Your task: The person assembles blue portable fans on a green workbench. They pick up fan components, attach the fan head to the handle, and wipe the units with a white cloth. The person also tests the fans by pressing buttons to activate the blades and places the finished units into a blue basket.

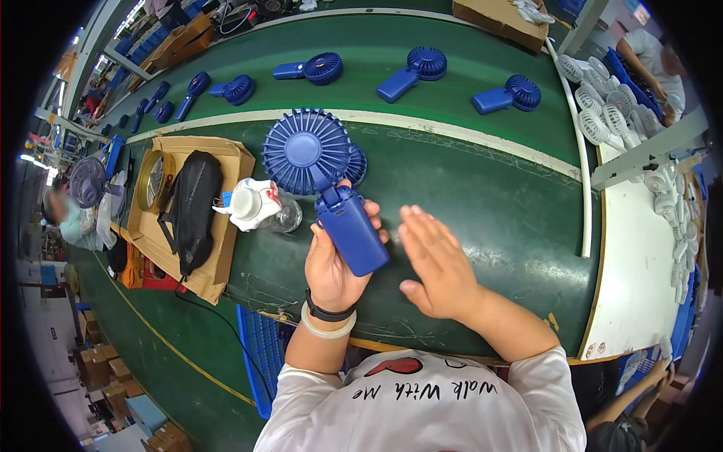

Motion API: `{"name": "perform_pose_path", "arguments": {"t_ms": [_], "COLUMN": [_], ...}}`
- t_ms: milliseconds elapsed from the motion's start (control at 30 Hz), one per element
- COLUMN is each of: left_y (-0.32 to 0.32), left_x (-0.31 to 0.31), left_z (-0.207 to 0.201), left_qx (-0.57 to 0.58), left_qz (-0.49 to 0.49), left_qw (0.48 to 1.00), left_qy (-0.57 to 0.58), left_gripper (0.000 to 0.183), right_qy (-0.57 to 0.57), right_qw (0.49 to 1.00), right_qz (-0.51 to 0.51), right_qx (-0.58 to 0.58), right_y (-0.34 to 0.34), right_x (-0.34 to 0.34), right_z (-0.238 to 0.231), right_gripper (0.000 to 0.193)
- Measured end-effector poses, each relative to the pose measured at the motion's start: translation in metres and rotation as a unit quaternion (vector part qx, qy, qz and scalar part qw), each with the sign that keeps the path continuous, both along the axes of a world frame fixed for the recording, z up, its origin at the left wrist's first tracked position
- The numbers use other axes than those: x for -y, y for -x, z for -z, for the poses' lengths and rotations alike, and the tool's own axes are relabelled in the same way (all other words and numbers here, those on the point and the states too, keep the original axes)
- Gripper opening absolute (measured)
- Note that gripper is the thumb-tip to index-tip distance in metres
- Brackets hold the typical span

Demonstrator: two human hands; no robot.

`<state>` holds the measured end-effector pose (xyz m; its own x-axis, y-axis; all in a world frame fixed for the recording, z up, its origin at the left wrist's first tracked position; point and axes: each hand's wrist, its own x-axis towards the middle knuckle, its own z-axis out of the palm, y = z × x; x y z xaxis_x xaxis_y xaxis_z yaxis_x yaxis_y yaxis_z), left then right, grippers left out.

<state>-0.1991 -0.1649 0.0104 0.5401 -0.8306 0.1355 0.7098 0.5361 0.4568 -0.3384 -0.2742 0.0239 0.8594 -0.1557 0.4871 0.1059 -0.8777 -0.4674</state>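
My left hand (331, 270) is closed around the handle of a blue handheld fan (352, 230), thumb on one side and fingertips on the other. The fan's round ribbed head points away from me, bent at the hinge above the handle. Partly hidden behind that head lies a second blue fan (357, 166). My right hand (438, 264) hovers just right of the handle, apart from it, fingers stretched out and nothing in it. A bottle (282, 217) with a white cloth or bag around its top stands left of the held fan.
Several blue fans (427, 64) lie in a row on the green conveyor belt (361, 45) beyond a pale rail. To the left, a cardboard tray (235, 154) holds a black pouch (197, 203) and a roll of tape (154, 181). White fans (602, 113) crowd the right side, near a co-worker (655, 68).
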Motion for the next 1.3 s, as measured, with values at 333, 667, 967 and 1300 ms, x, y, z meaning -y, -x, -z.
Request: {"name": "perform_pose_path", "arguments": {"t_ms": [333,667,967,1300], "left_y": [-0.010,0.014,0.033,0.033], "left_x": [-0.010,-0.023,0.012,0.032], "left_z": [-0.001,-0.026,-0.012,-0.010], "left_qx": [0.054,0.111,0.140,0.130], "left_qz": [-0.074,-0.110,-0.027,-0.071], "left_qw": [0.996,0.972,0.972,0.969], "left_qy": [-0.013,-0.173,-0.186,-0.197], "left_gripper": [0.067,0.046,0.042,0.039], "right_qy": [-0.114,-0.006,-0.025,-0.118], "right_qw": [0.991,1.000,0.992,0.992], "right_qz": [0.071,0.014,0.092,0.026], "right_qx": [0.011,-0.023,-0.077,-0.032], "right_y": [-0.023,-0.077,-0.037,-0.070], "right_x": [0.017,-0.011,0.049,0.047], "right_z": [0.039,0.036,0.061,0.061], "right_gripper": [0.050,0.043,0.041,0.043]}}
